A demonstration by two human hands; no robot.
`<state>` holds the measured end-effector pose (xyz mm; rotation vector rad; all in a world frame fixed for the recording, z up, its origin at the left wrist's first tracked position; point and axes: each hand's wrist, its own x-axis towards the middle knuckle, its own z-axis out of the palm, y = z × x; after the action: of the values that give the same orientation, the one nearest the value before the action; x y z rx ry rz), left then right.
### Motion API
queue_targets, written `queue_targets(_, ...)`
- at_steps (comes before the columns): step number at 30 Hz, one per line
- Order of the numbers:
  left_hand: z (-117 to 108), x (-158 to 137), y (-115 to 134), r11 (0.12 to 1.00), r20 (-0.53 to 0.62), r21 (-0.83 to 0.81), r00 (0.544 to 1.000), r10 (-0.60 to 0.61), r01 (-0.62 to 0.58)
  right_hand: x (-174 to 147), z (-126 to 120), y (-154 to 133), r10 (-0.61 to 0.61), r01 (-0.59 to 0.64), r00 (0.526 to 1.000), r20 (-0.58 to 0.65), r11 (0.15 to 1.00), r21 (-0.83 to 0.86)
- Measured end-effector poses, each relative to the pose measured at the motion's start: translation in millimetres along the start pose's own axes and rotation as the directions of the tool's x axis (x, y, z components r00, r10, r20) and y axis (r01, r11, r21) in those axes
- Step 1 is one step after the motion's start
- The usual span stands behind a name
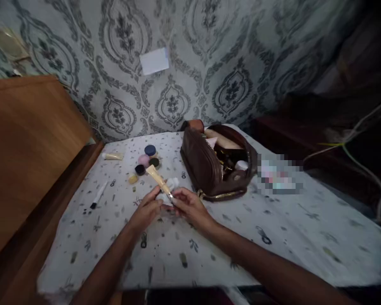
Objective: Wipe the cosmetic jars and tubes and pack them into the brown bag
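A beige cosmetic squeeze tube point(155, 174) with a shiny dark cap end points down toward me in front of the bag. My left hand point(150, 208) grips the tube from the left, fingers closed near its lower half. At the cap end, my right hand point(189, 206) pinches with thumb and fingers. Something white and crumpled, like cotton or tissue point(173, 183), shows behind and under the tube; whether a hand holds it too is hidden. Just beyond are a blue-lidded jar point(150, 150), a pink round item point(144, 160) and dark-lidded jars point(140, 170).
An open brown bag point(203, 163) full of items stands right of centre. Another tube point(113, 156) and a black-and-white brush-like stick point(99, 195) lie left on the patterned tablecloth point(165, 262). A small yellow item point(133, 179) sits by the jars. A wooden panel point(34, 140) borders the left.
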<state>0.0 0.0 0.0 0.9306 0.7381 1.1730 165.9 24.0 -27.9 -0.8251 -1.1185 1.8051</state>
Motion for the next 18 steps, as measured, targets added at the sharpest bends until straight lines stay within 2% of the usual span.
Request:
queue_targets(4,1.6,2.6,-0.1,1.0,-0.074,0.002,0.997,-0.001,0.001,2.6,0.2,2.7,-0.065,0.065,0.998,0.001,0.997,-0.044)
queue_targets(8,-1.4,8.4,-5.1,0.995,-0.198,-0.103,0.98,-0.025,0.004,3.8,-1.0,5.7,-0.144,0.148,0.989,0.043,0.982,-0.117)
queue_targets(11,-8.1,13.1,-3.9,0.984,-0.279,-0.174,0.96,-0.027,-0.023,4.7,-2.6,8.0,-0.142,0.15,0.988,0.056,0.974,-0.168)
queue_targets(15,-18.2,16.4,6.8,0.972,-0.431,-0.201,0.902,0.025,-0.123,4.5,-3.4,9.8,-0.105,0.119,0.992,0.076,0.972,-0.203)
queue_targets(18,-18.5,14.0,12.4,0.971,-0.444,-0.185,0.894,0.054,-0.151,2.2,-1.1,10.3,-0.103,0.12,0.989,0.101,0.977,-0.176)
